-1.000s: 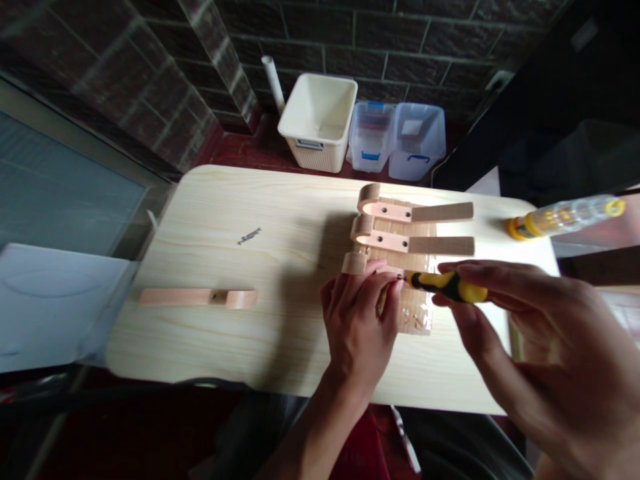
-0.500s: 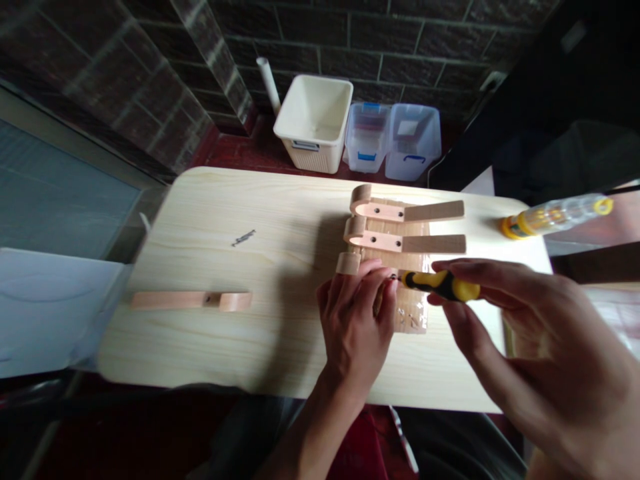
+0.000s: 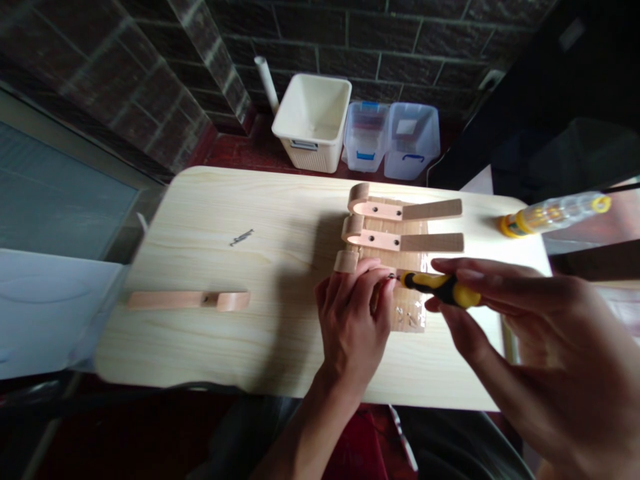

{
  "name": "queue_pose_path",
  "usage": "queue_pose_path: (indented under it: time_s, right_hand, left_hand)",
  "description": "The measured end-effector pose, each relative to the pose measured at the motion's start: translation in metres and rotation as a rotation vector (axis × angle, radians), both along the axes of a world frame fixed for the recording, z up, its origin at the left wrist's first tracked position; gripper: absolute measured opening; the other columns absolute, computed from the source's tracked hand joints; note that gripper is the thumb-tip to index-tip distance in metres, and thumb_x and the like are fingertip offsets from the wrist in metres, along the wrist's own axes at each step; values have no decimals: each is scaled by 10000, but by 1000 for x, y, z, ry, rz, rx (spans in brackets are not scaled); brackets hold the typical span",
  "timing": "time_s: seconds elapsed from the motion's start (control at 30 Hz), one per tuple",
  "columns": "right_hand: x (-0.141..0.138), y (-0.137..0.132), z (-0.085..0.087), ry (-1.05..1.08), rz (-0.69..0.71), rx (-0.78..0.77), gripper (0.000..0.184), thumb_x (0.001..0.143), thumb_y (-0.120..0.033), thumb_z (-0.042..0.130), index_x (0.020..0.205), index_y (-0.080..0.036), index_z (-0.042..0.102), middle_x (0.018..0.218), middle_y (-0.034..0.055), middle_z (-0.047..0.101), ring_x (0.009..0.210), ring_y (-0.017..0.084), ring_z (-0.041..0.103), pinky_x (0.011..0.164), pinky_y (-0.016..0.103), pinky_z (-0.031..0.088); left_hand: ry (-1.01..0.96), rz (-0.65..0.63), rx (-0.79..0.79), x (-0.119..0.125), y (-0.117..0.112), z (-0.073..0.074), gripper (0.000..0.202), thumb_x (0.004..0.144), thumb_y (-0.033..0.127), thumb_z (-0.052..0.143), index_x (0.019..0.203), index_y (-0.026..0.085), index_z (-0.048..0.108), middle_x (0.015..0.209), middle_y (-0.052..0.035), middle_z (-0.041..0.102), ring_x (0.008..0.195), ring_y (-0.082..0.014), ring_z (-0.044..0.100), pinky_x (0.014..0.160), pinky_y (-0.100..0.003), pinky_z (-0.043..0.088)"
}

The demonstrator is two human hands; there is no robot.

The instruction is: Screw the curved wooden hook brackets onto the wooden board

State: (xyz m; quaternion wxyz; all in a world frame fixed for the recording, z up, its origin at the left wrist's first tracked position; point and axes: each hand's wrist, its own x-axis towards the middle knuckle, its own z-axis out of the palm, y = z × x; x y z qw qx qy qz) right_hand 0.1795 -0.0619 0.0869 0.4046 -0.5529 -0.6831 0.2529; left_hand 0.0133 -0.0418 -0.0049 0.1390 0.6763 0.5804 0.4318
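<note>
My right hand (image 3: 535, 333) is closed round a yellow and black screwdriver (image 3: 440, 287), which points left. Its tip meets a small dark screw (image 3: 391, 275) by my left fingertips. My left hand (image 3: 354, 313) is closed, fingers curled over a wooden hook (image 3: 346, 261), most of which they cover; only its curled end shows. Beneath lies a wood-grain board (image 3: 413, 317) with a shiny, wrapped-looking surface. Two more wooden hooks, a middle one (image 3: 433, 242) and a far one (image 3: 433, 210), lie across the board, each with two dark screw spots.
A loose wooden hook (image 3: 167, 300) lies at the table's left, with several screws (image 3: 242, 237) behind it. A clear tube with a yellow base (image 3: 550, 215) stands at the right on the pale table (image 3: 200, 353). Beyond the far edge are a cream bin (image 3: 315, 157) and two clear boxes.
My right fingers have shifted slightly on the screwdriver's handle. The screwdriver tip stays at the screw, and my left hand keeps its place on the hook. The view has shifted slightly.
</note>
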Motion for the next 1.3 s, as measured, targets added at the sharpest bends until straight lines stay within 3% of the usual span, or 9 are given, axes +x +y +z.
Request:
queue_pose_path:
  time_s: [0.17,0.3,0.4,0.6,0.73,0.93,1.3]
  right_hand:
    - [-3,4,0,-5,-63,-32,386,918,-209,835,1269,-301,705,1197,44,807,1000,232,813,891,386,686]
    - [-8,4,3,28,15,45,383,937,-109,762,1254,-323,735,1265,38,774,1173,253,753,967,403,650]
    - [-11,1,5,74,30,7,391,957,-65,706,1249,-324,737,1328,27,751,1257,248,709,1029,402,616]
    - [-5,-1,-1,131,23,42,477,901,-4,758,1268,-308,729,1314,14,758,1183,199,725,1033,332,605]
    - [-5,0,-3,148,-16,52,442,895,-39,788,1248,-301,741,1268,35,765,1154,217,735,984,347,632]
    - [-9,-1,0,81,-42,46,327,954,-172,775,1249,-311,761,1298,91,769,1221,324,751,939,469,684]
    - [-5,-1,-6,143,-72,27,331,945,-204,810,1248,-321,746,1285,84,771,1197,310,768,980,477,696]
  left_hand:
    - [-13,-7,-11,0,0,1,117,1017,178,706,1113,243,723,1228,-33,816,1121,-218,751,1013,-390,473]
    - [-14,1,-17,0,0,1,111,1013,178,712,1106,239,719,1229,-36,817,1111,-222,752,1006,-391,475]
    - [-9,14,-9,1,-1,0,111,1011,187,720,1111,236,718,1225,-33,820,1082,-221,755,999,-386,481]
    - [-7,30,3,1,-1,-1,128,1005,203,744,1126,235,716,1215,-24,823,1097,-220,757,986,-377,486]
    - [-7,31,7,1,-1,-1,128,1009,197,737,1127,237,712,1213,-19,821,1076,-217,759,978,-378,483]
    - [7,47,2,2,-2,1,152,1022,221,724,1170,240,696,1190,-28,821,1056,-220,762,955,-376,477]
    - [19,55,13,2,-2,0,165,1021,237,733,1181,239,691,1155,-27,826,1001,-216,766,931,-374,476]
